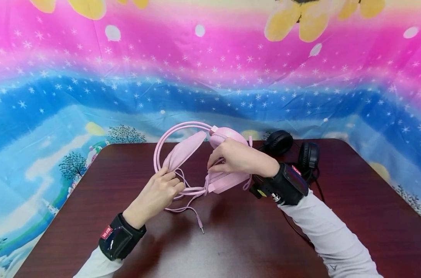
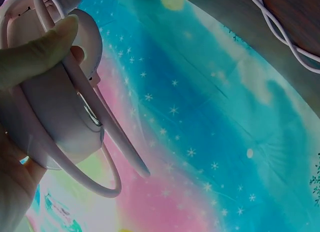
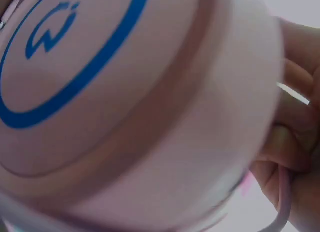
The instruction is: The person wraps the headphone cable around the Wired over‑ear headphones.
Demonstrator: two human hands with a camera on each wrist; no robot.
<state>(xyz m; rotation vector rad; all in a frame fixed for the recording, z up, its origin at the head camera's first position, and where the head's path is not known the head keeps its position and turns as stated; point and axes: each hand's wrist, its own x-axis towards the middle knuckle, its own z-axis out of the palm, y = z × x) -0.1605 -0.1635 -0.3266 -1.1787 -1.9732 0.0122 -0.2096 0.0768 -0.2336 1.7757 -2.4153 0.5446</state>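
A pair of pink headphones (image 1: 186,151) is held up over the table, its double-arched headband to the left and both ear cups to the right. My left hand (image 1: 158,193) grips the headband; in the left wrist view its thumb (image 2: 52,47) presses on the pink band. Between the ear cups, my right hand (image 1: 236,156) has its fingers curled at the pink cable (image 3: 284,194). An ear cup (image 3: 240,87) with a blue ring and logo fills most of the right wrist view. The cable's metal plug (image 1: 201,227) dangles below, toward the front.
Black headphones (image 1: 279,143) lie at the table's back right, partly behind my right wrist, their black cable running toward the front. The dark reddish table (image 1: 210,255) ends at a patterned cloth backdrop (image 1: 182,81) in pink and blue.
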